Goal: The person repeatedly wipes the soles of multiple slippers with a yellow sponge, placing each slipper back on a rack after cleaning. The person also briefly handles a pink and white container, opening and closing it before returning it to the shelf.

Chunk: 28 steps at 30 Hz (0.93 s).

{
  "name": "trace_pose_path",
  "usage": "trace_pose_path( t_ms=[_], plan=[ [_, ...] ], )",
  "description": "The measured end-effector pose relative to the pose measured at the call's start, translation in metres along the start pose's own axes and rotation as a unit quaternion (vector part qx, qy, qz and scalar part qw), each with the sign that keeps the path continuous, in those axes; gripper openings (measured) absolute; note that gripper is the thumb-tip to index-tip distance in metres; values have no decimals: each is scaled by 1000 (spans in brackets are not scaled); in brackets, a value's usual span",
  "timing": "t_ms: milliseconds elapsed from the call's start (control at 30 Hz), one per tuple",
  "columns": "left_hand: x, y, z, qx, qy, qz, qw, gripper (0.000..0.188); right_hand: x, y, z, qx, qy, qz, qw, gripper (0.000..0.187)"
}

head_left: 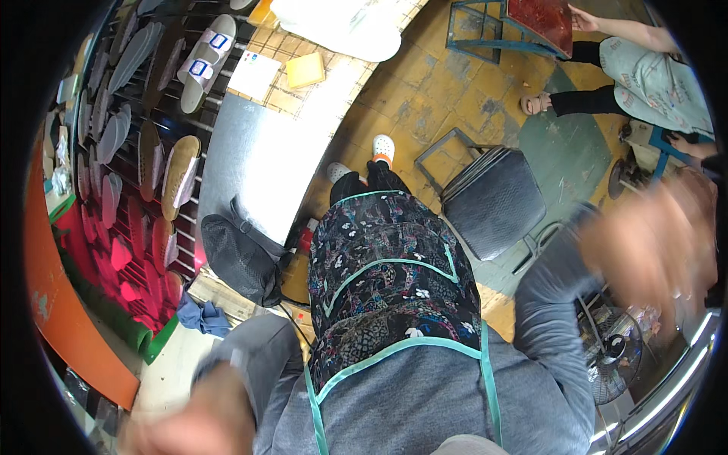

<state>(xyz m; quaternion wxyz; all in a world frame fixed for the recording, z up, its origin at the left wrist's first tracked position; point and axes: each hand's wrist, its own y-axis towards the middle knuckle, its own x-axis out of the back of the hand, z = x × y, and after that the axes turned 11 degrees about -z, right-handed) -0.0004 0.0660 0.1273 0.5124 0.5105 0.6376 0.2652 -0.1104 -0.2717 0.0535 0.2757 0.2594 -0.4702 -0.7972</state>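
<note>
My left hand (189, 425) is low at the left, smeared by motion. It is nearest to an orange panel (83, 318) and a pale surface (171, 364) with a crumpled blue cloth (205, 315) on it. Raised at the right, my right hand (644, 243) is a blur too, in front of a standing fan (614, 349). Whether either hand holds anything cannot be made out. Both arms are bent and held out from my body. I wear a dark flowered apron (394, 280) with mint-green edging.
A rack at left holds several shoe soles (136, 57) and strap sandals (206, 64). A worktable (243, 144) beside it bears a yellow block (305, 70). A black mesh bag (239, 258) and a black-cushioned chair (497, 201) flank me. Another person (656, 83) touches a red-topped stool (538, 23).
</note>
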Motion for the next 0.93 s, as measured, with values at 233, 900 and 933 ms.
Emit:
trace_pose_path(
  t_ms=[233, 900, 933],
  plan=[
    [90, -203, 164, 313, 485, 325, 749, 32, 92, -376, -79, -468, -475, 548, 505, 44],
    [128, -287, 203, 172, 599, 403, 670, 56, 132, -597, -76, -144, -334, 927, -92, 71],
    [125, -287, 203, 171, 600, 404, 669, 56, 132, -582, -82, -222, -319, 921, -41, 73]
  ],
)
